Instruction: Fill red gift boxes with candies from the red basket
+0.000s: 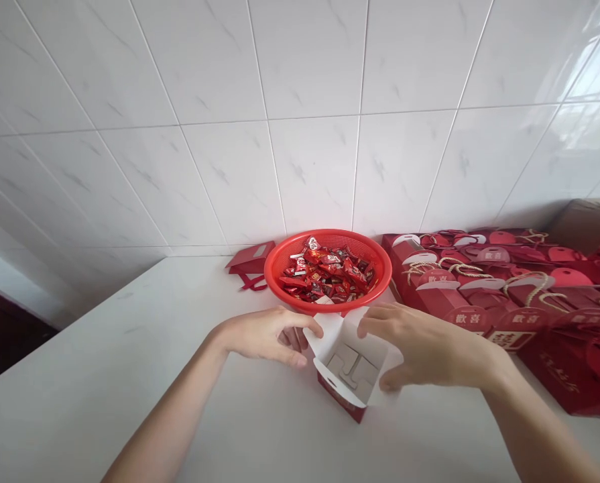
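Standing open-topped on the counter point(103, 369), just in front of the red basket point(270, 274), the empty box point(352, 369) sits between both hands: left hand point(267, 335) spread, index fingertip at the left flap, right hand point(425, 342) spread and curved, fingers at the far flap and thumb by the right one; can't tell if either pinches. Basket holds wrapped candies point(330, 272), with a red bag point(252, 257) behind it to the left. Rows of red boxes point(463, 298) right, tiled wall point(314, 174) behind.
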`<state>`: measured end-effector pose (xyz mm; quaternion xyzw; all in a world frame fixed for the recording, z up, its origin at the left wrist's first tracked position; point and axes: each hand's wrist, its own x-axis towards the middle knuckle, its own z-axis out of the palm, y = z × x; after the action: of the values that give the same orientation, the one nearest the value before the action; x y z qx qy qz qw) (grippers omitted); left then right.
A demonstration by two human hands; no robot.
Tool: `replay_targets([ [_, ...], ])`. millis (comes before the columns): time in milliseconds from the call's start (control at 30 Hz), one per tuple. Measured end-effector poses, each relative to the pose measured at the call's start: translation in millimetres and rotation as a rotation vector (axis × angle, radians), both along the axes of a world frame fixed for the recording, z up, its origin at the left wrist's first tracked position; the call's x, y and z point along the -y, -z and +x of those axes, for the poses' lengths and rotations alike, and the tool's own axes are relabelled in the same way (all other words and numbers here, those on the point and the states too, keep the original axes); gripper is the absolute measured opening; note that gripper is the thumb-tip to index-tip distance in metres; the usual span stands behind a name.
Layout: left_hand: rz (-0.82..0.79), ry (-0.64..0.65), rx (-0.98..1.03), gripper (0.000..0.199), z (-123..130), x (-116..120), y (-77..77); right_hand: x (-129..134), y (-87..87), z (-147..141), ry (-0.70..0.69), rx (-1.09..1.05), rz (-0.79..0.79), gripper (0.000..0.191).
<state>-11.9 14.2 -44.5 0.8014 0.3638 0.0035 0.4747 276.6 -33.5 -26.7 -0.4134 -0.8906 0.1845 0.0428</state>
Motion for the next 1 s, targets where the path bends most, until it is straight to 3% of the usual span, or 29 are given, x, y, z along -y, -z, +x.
replay_targets([
  [133,0.177,-0.094,0.072,0.039,-9.7,-6.0,-16.4,-6.4,-6.5,8.8,0.035,-0.190,0.081,0.031],
  [267,0.356,-0.249,0.201,0.037,0.0,-42.3,-23.2,-27.5,-3.2,7.3,0.084,-0.488,0.116,0.014],
  [333,0.389,-0.220,0.118,0.039,15.5,-65.3,-19.1,-43.2,6.2,2.0,0.120,-0.641,0.116,0.015],
  [433,0.351,-0.061,-0.289,0.052,45.1,-93.0,-3.8,-68.1,25.6,-7.7,0.158,-0.815,0.103,0.017],
  [533,0.367,-0.074,-0.385,0.045,72.2,-111.0,17.1,-89.6,40.7,-17.3,0.162,-0.916,0.030,0.019],
  [700,0.423,-0.096,-0.357,0.032,91.4,-133.0,38.0,-115.4,48.2,-31.0,0.224,-1.020,-0.081,0.019],
  [1000,0.382,-0.207,-0.057,0.017,60.2,-151.5,28.7,-143.0,60.3,-28.0,0.427,-1.093,-0.179,0.021],
])
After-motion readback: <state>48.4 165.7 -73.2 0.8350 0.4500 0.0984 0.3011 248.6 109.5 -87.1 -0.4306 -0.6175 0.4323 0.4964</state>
